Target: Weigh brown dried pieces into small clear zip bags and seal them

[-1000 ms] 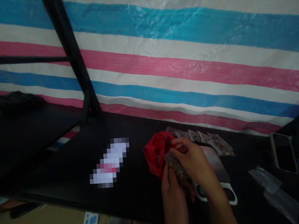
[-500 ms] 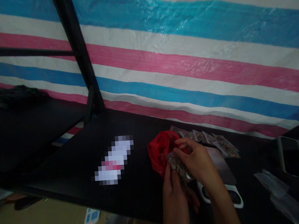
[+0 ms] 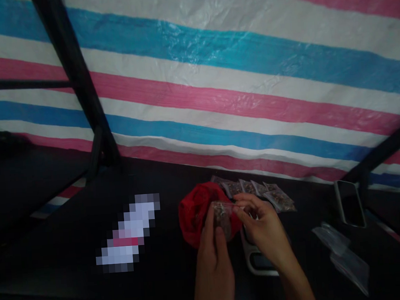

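Together, your left hand (image 3: 212, 254) and right hand (image 3: 265, 230) pinch a small clear packet (image 3: 221, 214) of brownish bits, fingers clamped on its edges, just in front of the red bag (image 3: 194, 212) on the dark bench (image 3: 160, 271). Right of the red bag, filled packets (image 3: 257, 189) lie in a row.

small clear pouch (image 3: 221, 214) of brown bits, held upright, before red bag (image 3: 194, 212)

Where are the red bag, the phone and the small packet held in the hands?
red bag (image 3: 194, 214), head view, on its crumpled left side.
phone (image 3: 350, 202), head view, middle of its dark screen.
small packet (image 3: 221, 214), head view, clear front between both hands.
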`<act>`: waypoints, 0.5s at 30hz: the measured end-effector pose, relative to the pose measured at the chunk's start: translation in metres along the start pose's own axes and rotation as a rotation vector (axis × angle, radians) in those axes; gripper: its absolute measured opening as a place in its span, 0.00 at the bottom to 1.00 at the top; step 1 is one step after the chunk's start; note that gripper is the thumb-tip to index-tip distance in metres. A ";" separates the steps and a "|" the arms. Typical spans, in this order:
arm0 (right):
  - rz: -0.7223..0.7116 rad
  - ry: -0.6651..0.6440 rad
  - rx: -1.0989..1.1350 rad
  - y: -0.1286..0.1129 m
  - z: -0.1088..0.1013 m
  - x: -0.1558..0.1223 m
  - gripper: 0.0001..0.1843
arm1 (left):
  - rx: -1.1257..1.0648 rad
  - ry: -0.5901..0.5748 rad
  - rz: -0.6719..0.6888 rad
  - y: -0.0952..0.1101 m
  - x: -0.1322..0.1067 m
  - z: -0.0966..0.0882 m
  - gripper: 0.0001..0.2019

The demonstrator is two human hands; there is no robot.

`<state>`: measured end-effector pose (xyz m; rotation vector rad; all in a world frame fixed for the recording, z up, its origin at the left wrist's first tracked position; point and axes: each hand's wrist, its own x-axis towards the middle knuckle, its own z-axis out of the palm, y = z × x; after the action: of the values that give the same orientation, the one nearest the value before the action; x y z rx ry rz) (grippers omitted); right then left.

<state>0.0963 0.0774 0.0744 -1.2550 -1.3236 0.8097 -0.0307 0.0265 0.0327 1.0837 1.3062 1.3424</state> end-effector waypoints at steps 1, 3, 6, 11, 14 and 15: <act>0.005 0.010 0.019 0.000 -0.004 -0.001 0.15 | 0.043 -0.014 0.048 0.001 0.001 0.000 0.26; 0.012 0.040 0.052 -0.001 -0.013 -0.003 0.17 | 0.103 -0.035 0.148 0.001 0.003 -0.001 0.25; 0.019 0.103 0.109 -0.003 -0.033 -0.007 0.20 | 0.183 -0.034 0.304 0.000 0.001 -0.001 0.24; 0.070 0.228 0.008 0.012 -0.074 -0.006 0.23 | 0.252 0.016 0.440 -0.003 -0.011 0.006 0.19; 0.089 0.320 -0.114 0.032 -0.089 -0.002 0.22 | 0.228 0.054 0.465 -0.004 -0.017 0.014 0.17; 0.090 0.349 -0.156 0.038 -0.091 0.000 0.22 | 0.219 0.063 0.475 -0.005 -0.019 0.017 0.16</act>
<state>0.1927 0.0675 0.0541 -1.5109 -1.0678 0.5249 -0.0109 0.0102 0.0284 1.5865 1.3118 1.6121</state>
